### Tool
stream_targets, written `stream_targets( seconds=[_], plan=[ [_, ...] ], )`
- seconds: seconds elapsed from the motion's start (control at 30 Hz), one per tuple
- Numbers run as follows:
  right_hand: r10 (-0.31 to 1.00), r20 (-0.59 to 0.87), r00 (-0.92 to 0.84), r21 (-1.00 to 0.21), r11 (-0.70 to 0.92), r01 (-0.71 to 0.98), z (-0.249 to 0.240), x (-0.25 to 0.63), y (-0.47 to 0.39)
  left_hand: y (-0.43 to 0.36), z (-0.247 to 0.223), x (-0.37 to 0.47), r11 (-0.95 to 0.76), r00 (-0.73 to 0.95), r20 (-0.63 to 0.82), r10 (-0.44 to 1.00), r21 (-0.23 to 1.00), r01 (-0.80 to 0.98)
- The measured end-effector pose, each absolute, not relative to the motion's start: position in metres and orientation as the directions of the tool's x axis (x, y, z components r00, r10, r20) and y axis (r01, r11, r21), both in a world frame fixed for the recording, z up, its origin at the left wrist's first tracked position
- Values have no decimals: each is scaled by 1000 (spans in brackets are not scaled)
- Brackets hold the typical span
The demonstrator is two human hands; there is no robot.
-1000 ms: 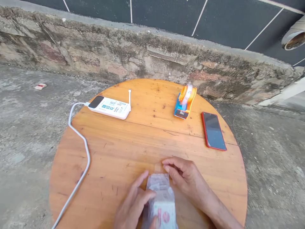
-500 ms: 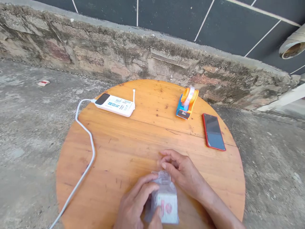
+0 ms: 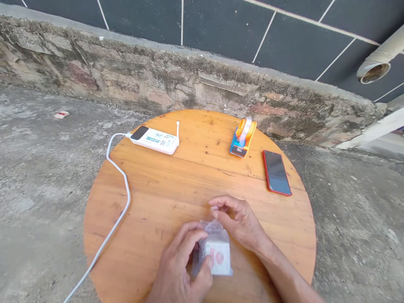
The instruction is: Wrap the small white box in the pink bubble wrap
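Note:
A small white box (image 3: 219,257) with pink print, wrapped in a clear plastic bag (image 3: 213,229), is near the front of the round wooden table (image 3: 176,181). My left hand (image 3: 184,259) grips the bagged box from its left side, thumb on the front. Just above the bag's top end, my right hand (image 3: 241,219) has thumb and fingertips pinched together. A small, clear, shiny bit shows between those fingertips, too small to name.
A white power bank (image 3: 155,140) with a white cable (image 3: 126,185) lies at the back left. At the back right are an orange and blue tape dispenser (image 3: 243,138) and a red-edged phone (image 3: 277,172). A stone wall base (image 3: 189,84) stands behind.
The view has shifted slightly. The bagged box appears a little higher and further left, still in my left hand. My right fingertips have come closer together.

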State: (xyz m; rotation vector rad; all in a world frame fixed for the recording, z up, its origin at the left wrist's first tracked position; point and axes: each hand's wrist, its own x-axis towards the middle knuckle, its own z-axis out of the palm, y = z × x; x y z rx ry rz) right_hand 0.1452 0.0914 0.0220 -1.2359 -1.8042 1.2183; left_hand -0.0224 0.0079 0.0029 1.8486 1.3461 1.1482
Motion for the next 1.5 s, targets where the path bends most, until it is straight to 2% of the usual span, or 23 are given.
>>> stream_targets(
  seconds=[0.23, 0.47, 0.63, 0.9, 1.03, 1.27, 1.5],
  plan=[
    [915, -29, -402, -943, 109, 315, 27, 148, 88, 5, 0, -23, -431, 129, 434, 892, 726, 535],
    [914, -17, -406, -966, 90, 242, 23, 147, 89, 5, -2, -25, -544, 217, 520, 826, 635, 549],
    [919, -26, -394, -965, 79, 248, 26, 147, 90, 8, -1, -25, -489, 217, 445, 869, 706, 512],
    [901, 23, -434, -917, 192, 349, 34, 153, 81, 11, 3, -24, -366, 191, 313, 931, 806, 465],
    [905, 25, -426, -887, 217, 408, 37, 153, 77, 12, 0, -23, -345, 170, 301, 938, 822, 453],
    [927, 44, -374, -909, 193, 369, 35, 148, 66, 11, 1, -22, -314, 157, 272, 949, 834, 454],
    [944, 184, -275, -830, 299, 471, 31, 147, 45, 10, 5, -21, -289, 136, 255, 957, 841, 457]
  ],
)
